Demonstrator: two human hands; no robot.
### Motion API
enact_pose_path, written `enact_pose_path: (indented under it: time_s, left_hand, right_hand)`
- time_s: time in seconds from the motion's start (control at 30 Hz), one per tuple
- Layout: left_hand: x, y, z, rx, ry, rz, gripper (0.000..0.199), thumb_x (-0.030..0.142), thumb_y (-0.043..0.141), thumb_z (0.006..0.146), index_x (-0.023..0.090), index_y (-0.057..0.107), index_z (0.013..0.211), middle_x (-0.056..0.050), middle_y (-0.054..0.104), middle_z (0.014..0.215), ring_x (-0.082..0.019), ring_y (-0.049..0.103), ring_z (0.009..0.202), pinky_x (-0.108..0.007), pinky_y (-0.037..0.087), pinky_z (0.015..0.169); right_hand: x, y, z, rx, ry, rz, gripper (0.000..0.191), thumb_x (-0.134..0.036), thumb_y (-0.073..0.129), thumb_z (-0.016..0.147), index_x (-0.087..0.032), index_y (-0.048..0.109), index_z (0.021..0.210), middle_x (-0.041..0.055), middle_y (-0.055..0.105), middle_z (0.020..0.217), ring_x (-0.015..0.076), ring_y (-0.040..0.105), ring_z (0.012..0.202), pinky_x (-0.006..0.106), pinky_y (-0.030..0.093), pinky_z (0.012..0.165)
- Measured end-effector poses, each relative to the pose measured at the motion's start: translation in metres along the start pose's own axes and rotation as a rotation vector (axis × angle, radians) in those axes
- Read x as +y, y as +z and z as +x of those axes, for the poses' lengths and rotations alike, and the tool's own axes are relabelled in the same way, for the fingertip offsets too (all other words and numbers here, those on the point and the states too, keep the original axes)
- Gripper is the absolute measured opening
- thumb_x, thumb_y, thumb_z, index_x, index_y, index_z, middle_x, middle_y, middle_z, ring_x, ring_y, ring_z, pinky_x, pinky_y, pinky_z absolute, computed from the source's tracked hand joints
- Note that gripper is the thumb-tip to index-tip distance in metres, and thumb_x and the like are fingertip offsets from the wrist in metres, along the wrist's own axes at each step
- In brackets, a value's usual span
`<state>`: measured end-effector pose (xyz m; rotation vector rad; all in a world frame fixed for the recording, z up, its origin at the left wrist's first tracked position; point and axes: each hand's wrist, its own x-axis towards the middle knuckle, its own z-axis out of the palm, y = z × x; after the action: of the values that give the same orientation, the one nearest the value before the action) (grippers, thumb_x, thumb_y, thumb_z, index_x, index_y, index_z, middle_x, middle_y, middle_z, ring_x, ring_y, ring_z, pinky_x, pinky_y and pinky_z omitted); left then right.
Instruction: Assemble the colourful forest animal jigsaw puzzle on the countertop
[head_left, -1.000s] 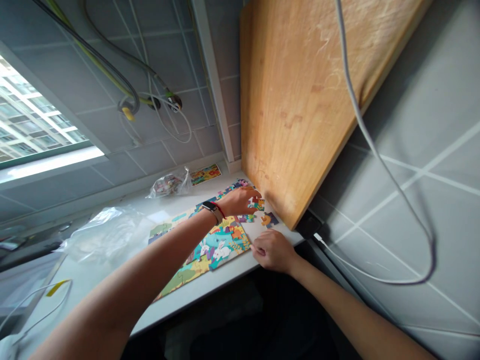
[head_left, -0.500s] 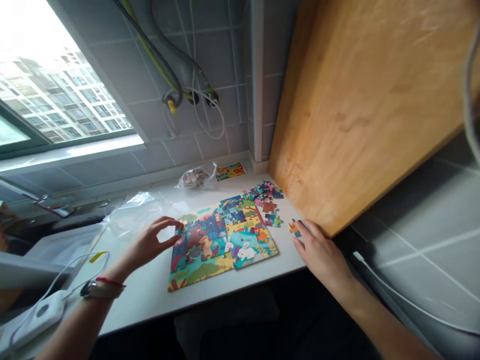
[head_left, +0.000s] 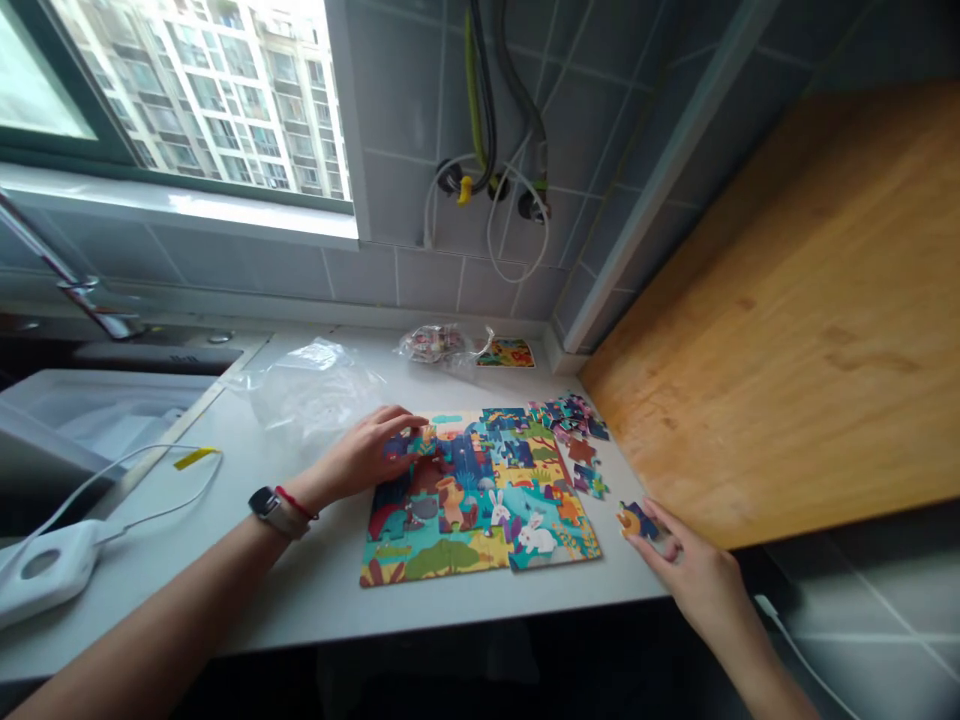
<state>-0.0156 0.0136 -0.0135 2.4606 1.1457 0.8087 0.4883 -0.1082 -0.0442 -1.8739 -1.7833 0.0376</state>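
Observation:
A colourful jigsaw puzzle [head_left: 465, 500] with rabbits and other animals lies on the white counter. My left hand [head_left: 367, 455] rests at its upper left, thumb and fingers around a puzzle piece [head_left: 422, 440] there. To the right of the puzzle, my right hand [head_left: 686, 560] pinches a dark blue and orange puzzle piece [head_left: 637, 520] between thumb and forefinger, close to the counter. Loose pieces [head_left: 574, 412] are heaped at the puzzle's upper right, with a brown piece [head_left: 581, 452] and a teal and purple piece [head_left: 591, 480] nearer my right hand.
A clear plastic bag [head_left: 311, 390] lies left of the puzzle, a bag of pieces [head_left: 435, 343] and a picture card [head_left: 506, 353] behind it. A wooden board [head_left: 780, 350] leans at the right. A white charger [head_left: 45, 570] with a cable sits at the left.
The view has swung left. My left hand has settled lower onto the puzzle's upper left. The piece at my right hand now shows more of its dark blue part.

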Motion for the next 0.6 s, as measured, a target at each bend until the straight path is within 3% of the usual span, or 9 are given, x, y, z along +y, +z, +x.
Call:
enact_pose_path:
  time_s: [0.07,0.13,0.23,0.37,0.47,0.6]
  left_hand:
    - [0.002,0.008,-0.002,0.002,0.002,-0.018,0.043,0.035,0.069,0.094,0.026,0.061,0.135,-0.009,0.069,0.119,-0.026,0.067,0.109,-0.043,0.057,0.099]
    - [0.005,0.012,-0.007,-0.002,0.014,-0.031,0.045,0.037,0.069,0.094,0.025,0.059,0.137,-0.01,0.068,0.122,-0.027,0.066,0.112,-0.043,0.056,0.1]
    - [0.008,0.013,-0.011,-0.012,0.037,-0.051,0.044,0.036,0.071,0.093,0.025,0.06,0.135,-0.011,0.068,0.124,-0.029,0.064,0.115,-0.044,0.054,0.101]
    - [0.006,0.011,-0.009,-0.021,0.044,-0.09,0.042,0.033,0.072,0.092,0.023,0.063,0.131,-0.011,0.069,0.124,-0.029,0.064,0.118,-0.045,0.053,0.103]
    - [0.0,0.01,-0.008,0.006,0.052,-0.108,0.043,0.033,0.072,0.09,0.023,0.064,0.131,-0.01,0.069,0.123,-0.029,0.063,0.117,-0.044,0.053,0.101]
    - [-0.008,0.009,-0.008,0.016,0.039,-0.126,0.042,0.035,0.072,0.09,0.024,0.065,0.13,-0.009,0.07,0.119,-0.027,0.063,0.114,-0.041,0.053,0.1]
  right_hand:
    - [-0.001,-0.005,0.002,-0.006,-0.021,0.071,0.066,-0.07,0.065,0.087,-0.017,0.076,0.124,0.0073,0.08,0.086,0.019,0.071,0.058,0.03,0.064,0.065]
    - [-0.006,-0.008,0.001,0.012,-0.07,0.109,0.06,-0.065,0.068,0.087,-0.02,0.074,0.126,0.0105,0.08,0.108,0.0243,0.078,0.082,0.035,0.067,0.081]
    - [-0.019,-0.01,0.002,0.032,-0.154,0.124,0.045,-0.054,0.071,0.09,-0.025,0.074,0.124,0.0107,0.077,0.12,0.0301,0.077,0.106,0.042,0.066,0.092]
    - [-0.044,-0.013,0.02,0.006,-0.179,0.227,0.029,-0.047,0.073,0.091,-0.027,0.08,0.11,0.009,0.076,0.108,0.0274,0.077,0.094,0.039,0.069,0.082]
    - [-0.076,-0.012,0.051,0.034,-0.117,0.403,0.031,-0.049,0.079,0.085,-0.023,0.081,0.101,0.0105,0.078,0.104,0.0281,0.078,0.093,0.041,0.069,0.083]
    - [-0.141,0.02,0.104,-0.21,-0.048,0.599,0.039,-0.049,0.084,0.08,-0.019,0.082,0.105,0.0131,0.082,0.105,0.0293,0.079,0.094,0.045,0.067,0.088]
